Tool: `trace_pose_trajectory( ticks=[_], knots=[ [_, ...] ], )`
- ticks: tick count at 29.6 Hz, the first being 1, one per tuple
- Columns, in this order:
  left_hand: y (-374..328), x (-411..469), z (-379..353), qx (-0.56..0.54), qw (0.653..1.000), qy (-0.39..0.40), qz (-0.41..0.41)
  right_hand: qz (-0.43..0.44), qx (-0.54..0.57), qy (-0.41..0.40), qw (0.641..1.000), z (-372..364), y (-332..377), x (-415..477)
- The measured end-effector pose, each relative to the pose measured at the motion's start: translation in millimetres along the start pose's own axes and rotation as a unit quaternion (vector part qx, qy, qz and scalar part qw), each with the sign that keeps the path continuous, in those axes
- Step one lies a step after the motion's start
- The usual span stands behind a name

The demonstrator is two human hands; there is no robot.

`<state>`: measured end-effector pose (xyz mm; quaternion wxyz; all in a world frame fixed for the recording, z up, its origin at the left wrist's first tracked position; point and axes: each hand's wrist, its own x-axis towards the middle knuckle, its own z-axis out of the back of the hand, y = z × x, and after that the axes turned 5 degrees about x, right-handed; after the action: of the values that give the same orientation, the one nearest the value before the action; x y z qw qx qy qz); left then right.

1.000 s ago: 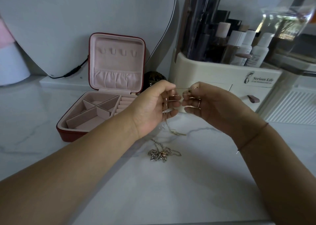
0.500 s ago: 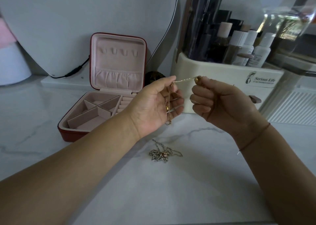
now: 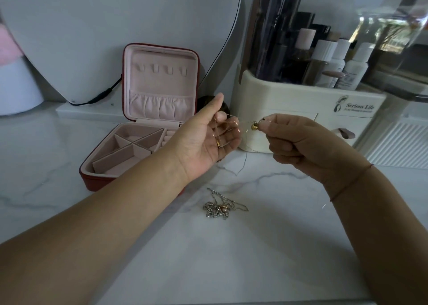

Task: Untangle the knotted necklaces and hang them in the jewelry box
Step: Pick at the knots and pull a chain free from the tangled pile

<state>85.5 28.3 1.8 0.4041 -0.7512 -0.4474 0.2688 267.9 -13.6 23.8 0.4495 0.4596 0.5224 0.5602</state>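
Note:
A thin gold necklace (image 3: 243, 123) with a small round gold pendant stretches between my two hands above the marble counter. My left hand (image 3: 206, 140) is palm up, the chain looped over its fingers. My right hand (image 3: 296, 140) is closed, pinching the chain right by the pendant. A loop of chain hangs below the hands. A tangled silver necklace (image 3: 218, 208) with a pinkish bead lies on the counter below the hands. The red jewelry box (image 3: 139, 128) stands open at the left, pink lined, with small hooks in its raised lid and nothing in its compartments.
A cream cosmetics organiser (image 3: 301, 110) full of bottles stands behind my right hand. A large heart-shaped mirror (image 3: 115, 27) with a black cable leans behind the box. A dark round object (image 3: 206, 102) sits between box and organiser. White marble counter (image 3: 231, 258) stretches toward me.
My hands have pulled apart and the gold chain now runs stretched between them. The pendant moved from my left palm to my right fingertips. My left hand opened and turned palm up.

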Motion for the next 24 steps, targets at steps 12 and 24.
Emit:
trace_pose_trajectory(
  ticks=[12, 24],
  knots=[
    [-16, 0, 9, -0.042, 0.996, -0.081, -0.024, 0.064, 0.2, -0.117, 0.971, 25, 14, -2],
    [-7, -6, 0, 0.233, 0.97, -0.05, -0.057, 0.155, 0.134, -0.219, 0.954, 21, 8, -1]
  ],
)
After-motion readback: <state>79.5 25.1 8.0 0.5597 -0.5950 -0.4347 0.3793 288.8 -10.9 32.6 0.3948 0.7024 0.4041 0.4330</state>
